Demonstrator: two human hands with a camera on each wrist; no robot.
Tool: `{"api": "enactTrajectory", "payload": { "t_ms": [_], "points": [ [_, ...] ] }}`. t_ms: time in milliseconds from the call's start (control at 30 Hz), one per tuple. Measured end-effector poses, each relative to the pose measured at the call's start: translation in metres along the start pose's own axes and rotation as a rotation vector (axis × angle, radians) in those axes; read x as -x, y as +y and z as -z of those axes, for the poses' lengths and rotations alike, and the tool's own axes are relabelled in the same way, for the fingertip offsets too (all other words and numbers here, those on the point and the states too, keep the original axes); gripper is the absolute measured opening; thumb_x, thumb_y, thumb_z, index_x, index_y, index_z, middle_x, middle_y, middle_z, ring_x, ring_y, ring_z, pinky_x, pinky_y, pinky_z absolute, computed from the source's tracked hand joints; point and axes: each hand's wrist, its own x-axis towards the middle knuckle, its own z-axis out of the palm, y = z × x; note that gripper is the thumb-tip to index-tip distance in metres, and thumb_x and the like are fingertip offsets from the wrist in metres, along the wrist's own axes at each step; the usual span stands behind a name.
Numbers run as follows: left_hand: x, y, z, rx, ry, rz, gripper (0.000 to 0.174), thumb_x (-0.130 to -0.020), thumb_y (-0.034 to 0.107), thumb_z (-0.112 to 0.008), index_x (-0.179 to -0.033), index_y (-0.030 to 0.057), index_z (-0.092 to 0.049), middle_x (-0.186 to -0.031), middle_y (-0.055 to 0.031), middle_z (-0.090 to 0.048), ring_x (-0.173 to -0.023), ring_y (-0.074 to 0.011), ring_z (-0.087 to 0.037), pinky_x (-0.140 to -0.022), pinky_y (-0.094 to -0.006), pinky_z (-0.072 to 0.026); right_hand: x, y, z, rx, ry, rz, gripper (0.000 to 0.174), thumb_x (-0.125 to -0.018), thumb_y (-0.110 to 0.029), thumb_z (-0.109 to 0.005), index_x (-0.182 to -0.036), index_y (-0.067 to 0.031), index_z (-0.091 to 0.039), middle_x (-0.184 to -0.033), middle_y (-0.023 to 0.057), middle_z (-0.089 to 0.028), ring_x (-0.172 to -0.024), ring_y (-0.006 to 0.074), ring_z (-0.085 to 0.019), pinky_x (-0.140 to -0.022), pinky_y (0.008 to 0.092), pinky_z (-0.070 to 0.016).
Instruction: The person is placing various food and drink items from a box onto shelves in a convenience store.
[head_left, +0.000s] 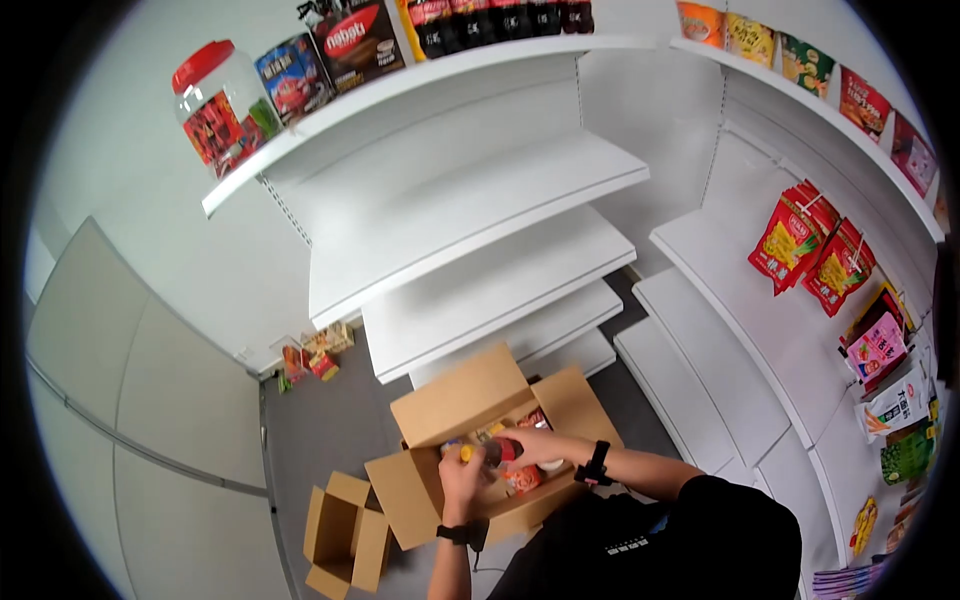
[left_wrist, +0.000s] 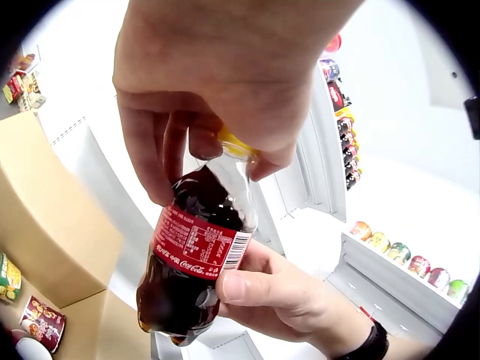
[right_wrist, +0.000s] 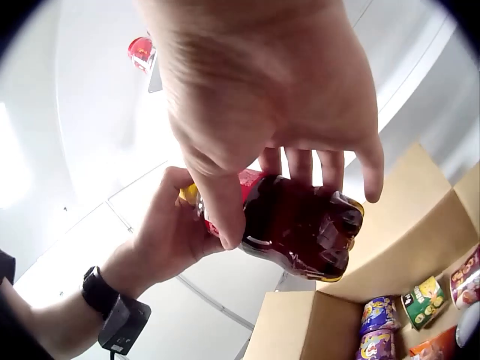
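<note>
Both hands hold one cola bottle (left_wrist: 196, 251) with a red label, dark liquid and a yellow cap (left_wrist: 237, 144). The left hand (head_left: 461, 480) grips it at the neck, just under the cap. Around the label and lower body, the right hand (head_left: 532, 448) has its thumb on one side and fingers on the other. The bottle is tilted, its base toward the right hand's side in the right wrist view. Below the hands lies an opened cardboard box (head_left: 455, 402) with packaged goods inside, among them a green cup (right_wrist: 424, 303) and purple cans (right_wrist: 379, 315).
White shelves (head_left: 480, 210) rise ahead, with a red-lidded jar (head_left: 222, 105) and cola bottles (head_left: 470, 25) on top. Red snack bags (head_left: 795, 240) hang at right. A smaller open carton (head_left: 345, 535) and some packages (head_left: 322, 362) are on the floor at left.
</note>
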Motion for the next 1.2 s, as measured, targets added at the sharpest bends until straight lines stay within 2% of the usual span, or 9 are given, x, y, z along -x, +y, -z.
{"api": "enactTrajectory", "payload": {
  "t_ms": [67,300,400,500,600,767,867,1067,1200],
  "points": [
    [-0.008,-0.01,-0.005,0.005,0.006,-0.018,0.033,-0.076,0.03,-0.069,-0.074,-0.003,-0.062,-0.066,-0.0154,-0.062,-0.06,-0.0228,-0.061,-0.059,-0.0347,-0.0482,0.004,-0.011,0.006,0.06,0.04,0.024,0.069,-0.063,-0.025,-0.079,-0.123,-0.0035,-0.051,-0.11,0.0162,-0.062,-0.1,0.0288,-0.06,-0.086,0.0353,-0.0471],
    [-0.015,0.036,-0.007,0.097,-0.072,0.019,0.031,-0.082,0.027,-0.068,-0.08,-0.0036,-0.063,-0.067,-0.0079,-0.062,-0.063,-0.0116,-0.057,-0.059,-0.0289,-0.0463,0.013,-0.023,0.034,0.196,0.081,0.031,0.066,-0.07,-0.03,-0.077,-0.126,-0.0057,-0.05,-0.105,0.016,-0.064,-0.094,0.0291,-0.063,-0.081,0.0356,-0.0486],
    [-0.021,0.048,-0.015,0.188,-0.093,0.01,0.028,-0.085,0.024,-0.067,-0.081,-0.0034,-0.063,-0.068,-0.0047,-0.062,-0.064,-0.0088,-0.056,-0.059,-0.0257,-0.0457,0.016,-0.028,0.049,0.146,0.044,-0.025,0.065,-0.071,-0.03,-0.077,-0.126,-0.0059,-0.05,-0.102,0.0157,-0.065,-0.093,0.0281,-0.063,-0.08,0.0344,-0.0488],
    [-0.028,0.042,-0.022,0.341,-0.13,0.051,0.026,-0.088,0.022,-0.065,-0.084,-0.0032,-0.063,-0.071,-0.0046,-0.063,-0.066,-0.0087,-0.057,-0.061,-0.0244,-0.0467,0.031,-0.068,0.071,-0.074,-0.008,-0.271,0.063,-0.072,-0.03,-0.077,-0.124,-0.005,-0.051,-0.1,0.0151,-0.065,-0.09,0.0268,-0.064,-0.078,0.034,-0.0491],
    [-0.035,0.047,-0.026,0.475,-0.146,0.063,0.026,-0.091,0.023,-0.061,-0.09,-0.0036,-0.064,-0.08,-0.0081,-0.064,-0.072,-0.012,-0.059,-0.065,-0.0253,-0.0498,0.023,-0.031,0.083,0.109,0.138,0.099,0.063,-0.073,-0.032,-0.077,-0.123,-0.0037,-0.051,-0.099,0.0139,-0.064,-0.089,0.0255,-0.063,-0.078,0.0336,-0.0491],
    [-0.045,0.058,-0.031,0.416,-0.076,0.005,0.031,-0.093,0.027,-0.056,-0.089,-0.003,-0.062,-0.087,-0.0114,-0.065,-0.079,-0.0158,-0.063,-0.066,-0.0312,-0.0545,0.02,-0.018,0.121,0.019,0.262,0.133,0.066,-0.073,-0.032,-0.078,-0.124,-0.0009,-0.05,-0.106,0.0128,-0.064,-0.093,0.0207,-0.063,-0.081,0.0307,-0.0487],
    [-0.045,0.073,-0.037,0.438,-0.044,0.005,0.03,-0.093,0.026,-0.056,-0.088,-0.0024,-0.062,-0.089,-0.0108,-0.065,-0.078,-0.0166,-0.064,-0.066,-0.031,-0.0544,0.033,-0.062,0.153,-0.004,0.227,0.027,0.064,-0.076,-0.024,-0.077,-0.128,-0.001,-0.048,-0.113,0.0097,-0.06,-0.102,0.0153,-0.057,-0.089,0.0283,-0.0451],
    [-0.046,0.086,-0.047,0.509,0.021,0.003,0.028,-0.092,0.024,-0.059,-0.087,-0.0035,-0.063,-0.08,-0.0106,-0.065,-0.07,-0.0156,-0.062,-0.061,-0.0269,-0.0519,0.03,-0.082,0.208,-0.177,0.281,0.188,0.061,-0.078,-0.021,-0.076,-0.127,-0.0017,-0.046,-0.112,0.0068,-0.059,-0.101,0.0143,-0.057,-0.088,0.0297,-0.0459],
    [-0.044,0.089,-0.047,0.524,0.063,0.0,0.028,-0.092,0.024,-0.059,-0.086,-0.0033,-0.063,-0.079,-0.0105,-0.064,-0.069,-0.0154,-0.061,-0.06,-0.0264,-0.0512,0.029,-0.114,0.259,-0.191,0.377,0.288,0.065,-0.077,-0.021,-0.076,-0.129,0.0008,-0.043,-0.108,0.011,-0.059,-0.1,0.0173,-0.057,-0.084,0.0313,-0.0492]
  ]
}}
